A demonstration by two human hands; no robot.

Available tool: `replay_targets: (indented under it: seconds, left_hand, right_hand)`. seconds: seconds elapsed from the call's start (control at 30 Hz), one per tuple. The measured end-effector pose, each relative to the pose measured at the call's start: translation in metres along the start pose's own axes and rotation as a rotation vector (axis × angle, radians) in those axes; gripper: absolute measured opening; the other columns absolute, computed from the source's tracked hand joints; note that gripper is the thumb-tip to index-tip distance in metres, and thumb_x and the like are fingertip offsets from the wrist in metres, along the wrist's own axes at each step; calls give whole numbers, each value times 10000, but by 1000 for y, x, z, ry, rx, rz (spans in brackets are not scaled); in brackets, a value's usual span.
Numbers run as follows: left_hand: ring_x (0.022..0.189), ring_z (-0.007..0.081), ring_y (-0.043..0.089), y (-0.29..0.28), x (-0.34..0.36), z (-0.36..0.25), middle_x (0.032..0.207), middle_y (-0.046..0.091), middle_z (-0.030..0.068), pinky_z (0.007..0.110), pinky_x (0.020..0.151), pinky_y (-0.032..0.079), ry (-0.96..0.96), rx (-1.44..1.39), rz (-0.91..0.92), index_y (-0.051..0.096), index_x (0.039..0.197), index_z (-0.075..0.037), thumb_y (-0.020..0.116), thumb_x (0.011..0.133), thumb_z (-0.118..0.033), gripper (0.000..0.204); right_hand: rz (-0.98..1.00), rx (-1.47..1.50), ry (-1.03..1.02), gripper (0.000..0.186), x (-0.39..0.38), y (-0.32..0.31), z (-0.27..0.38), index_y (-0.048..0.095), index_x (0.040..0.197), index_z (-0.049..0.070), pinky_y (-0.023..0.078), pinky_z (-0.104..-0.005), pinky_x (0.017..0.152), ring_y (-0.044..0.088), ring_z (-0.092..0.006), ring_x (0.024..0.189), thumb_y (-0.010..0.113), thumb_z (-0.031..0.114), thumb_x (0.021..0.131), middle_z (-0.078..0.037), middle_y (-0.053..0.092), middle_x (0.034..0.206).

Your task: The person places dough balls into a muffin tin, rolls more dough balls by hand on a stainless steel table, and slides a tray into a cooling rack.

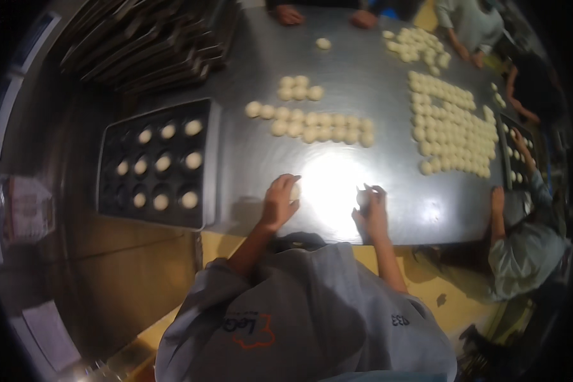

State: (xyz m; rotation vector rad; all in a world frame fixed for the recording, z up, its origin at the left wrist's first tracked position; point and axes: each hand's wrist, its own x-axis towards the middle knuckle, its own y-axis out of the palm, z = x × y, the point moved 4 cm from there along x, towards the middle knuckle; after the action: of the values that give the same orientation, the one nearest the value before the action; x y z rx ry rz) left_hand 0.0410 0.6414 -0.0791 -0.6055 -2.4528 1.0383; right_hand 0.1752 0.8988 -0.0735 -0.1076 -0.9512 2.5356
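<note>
A pale dough ball [295,191] is held at the inner side of the left hand [277,202], pinched between curved fingers and thumb, apparently so that its round shape is cupped rather than flattened; whether it also rests on the metal table [395,175] cannot be told. At the right hand [375,209], the fingers are bent and parted from the thumb; a dark patch is seen in the gap, but whether it is a held thing or a shadow cannot be told. Beyond the fingertips of both hands, a double row of dough balls [325,121] is set out close together, likely so that each is kept within easy reach, and a smaller cluster [299,89] is placed just behind it. To the left of the left fingers, a dark round-welled baking tray [211,159] is laid at the table's edge; single balls are seated in many of its wells, by which they are presumably kept apart and stopped from rolling. Farther out, to the right of the right fingers, a large block of dough balls [455,130] is packed in rows, probably to save space, and past it a second dark tray [509,140] is reached into by a co-worker's hand [521,144].
</note>
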Motion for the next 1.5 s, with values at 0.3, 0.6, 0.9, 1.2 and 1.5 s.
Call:
replay_targets:
  seconds: [0.3, 0.6, 0.9, 1.2, 1.5]
  left_hand:
    - [994, 351, 647, -6, 25, 57, 1041, 651, 176, 429, 853, 533, -312, -163, 405, 637, 1083, -74, 794, 737, -255, 421]
    - [957, 172, 651, -370, -131, 181, 1143, 634, 88, 325, 833, 535, -450, -339, -469, 541, 1282, -30, 775, 829, -30, 510]
    - [1041, 360, 632, -425, -185, 369, 1124, 639, 159, 420, 919, 518, -556, 195, -658, 563, 1226, -39, 780, 773, -101, 506]
    - [1193, 338, 539, -412, -173, 356, 1255, 571, 139, 453, 1009, 439, -688, 485, -532, 509, 1371, -46, 720, 810, -248, 633]
    - [1189, 373, 559, -413, -171, 358, 1264, 587, 157, 471, 958, 484, -698, 361, -582, 569, 1283, -89, 730, 807, -292, 542]
  right_hand:
    - [570, 274, 324, 432, 95, -22, -60, 608, 1213, 48, 532, -342, 861, 611, -194, 1050, 744, 68, 803, -102, 610, 1200]
    - [139, 435, 54, 361, 115, 35, 110, 586, 1277, 49, 499, -316, 916, 586, -156, 1106, 681, 93, 931, -63, 612, 1206]
    - [386, 453, -280, 378, 139, 243, 358, 607, 1268, 54, 494, -338, 999, 583, -194, 1200, 692, 31, 900, -68, 604, 1278]
    - [629, 237, -775, 416, 163, 468, 573, 643, 1203, 69, 510, -399, 993, 630, -306, 1136, 767, 128, 810, -160, 632, 1198]
    - [576, -377, -720, 710, 207, 641, 554, 512, 1362, 104, 468, -497, 1060, 483, -457, 1257, 837, 191, 737, -226, 483, 1335]
